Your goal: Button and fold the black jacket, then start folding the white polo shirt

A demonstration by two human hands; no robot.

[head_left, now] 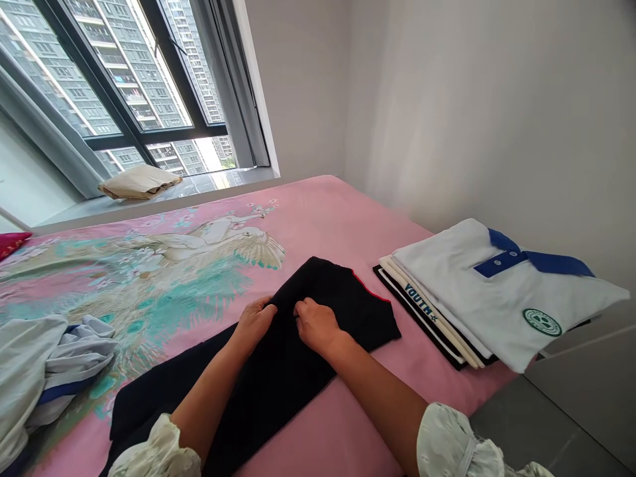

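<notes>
- The left hand (256, 322) and the right hand (318, 326) rest side by side on a black garment (348, 301) of soft cloth, which has a thin red trim along its far edge.
- The black garment lies flat on the pink bed sheet (328, 212) printed with a white bird. It runs from under the wrists to just beyond the fingertips.
- The fingers of both hands are bent and pressed together, with the tips turned toward each other. They seem to pinch a small ridge of cloth between the two hands, though the thumbs are hidden.
- Judged from this, folding is midway. The far part past the fingertips looks doubled over already, while the near part by the forearms lies long and loose.
- A next move would call for a firm hold on that ridge, an even lift by both hands, and edges kept in line so the cloth does not bunch.
- To the right of the right-hand fingers, apart from them, sits a stack of folded shirts. It is topped by a white polo shirt (472, 291) with a blue collar and a green round badge.
- Well to the left of the left-hand fingers lies a heap of unfolded white and blue clothes (44, 371).
</notes>
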